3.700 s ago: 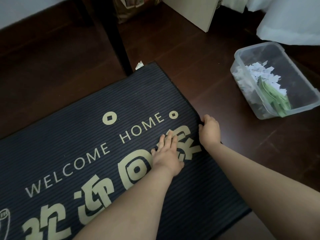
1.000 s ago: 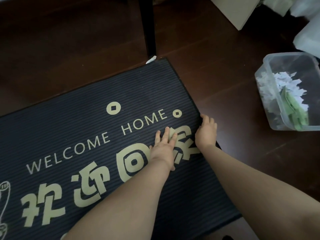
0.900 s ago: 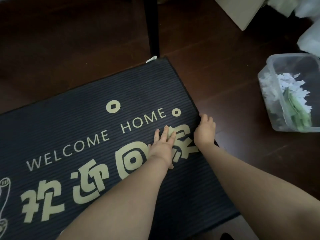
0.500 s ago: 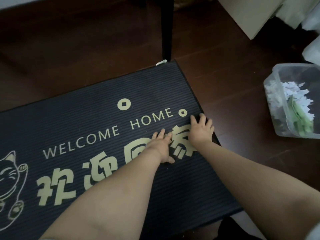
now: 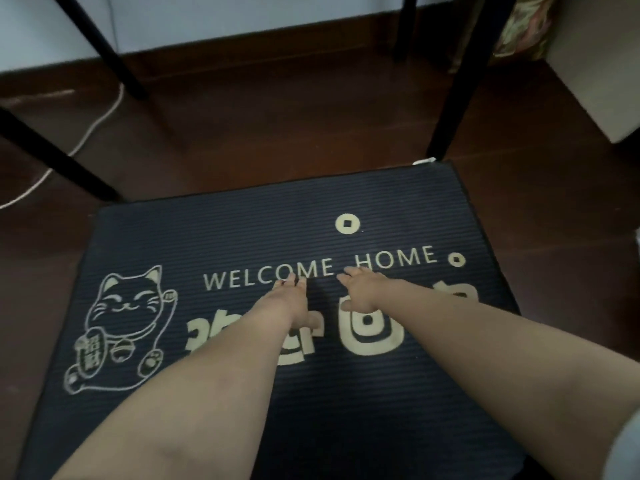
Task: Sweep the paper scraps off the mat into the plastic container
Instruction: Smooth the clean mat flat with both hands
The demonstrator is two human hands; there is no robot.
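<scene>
The dark ribbed mat (image 5: 242,233) with cream "WELCOME HOME" lettering and a waving cat fills the middle of the head view. My left hand (image 5: 289,301) lies flat on it, fingers together, tips at the lettering. My right hand (image 5: 363,289) rests flat just to the right, fingers spread and pointing left. Neither hand holds anything. One white paper scrap (image 5: 423,161) sits on the floor at the mat's far right corner. The plastic container is out of view.
Black furniture legs (image 5: 453,98) stand behind the mat, one right at the scrap, others (image 5: 62,164) at the left. A white cable (image 5: 88,133) runs over the dark wood floor at the left. A beige box (image 5: 595,64) sits at the far right.
The view has swung left, so the container has left the frame and the cat print shows. Both hands have slid left from the mat's right edge to its middle.
</scene>
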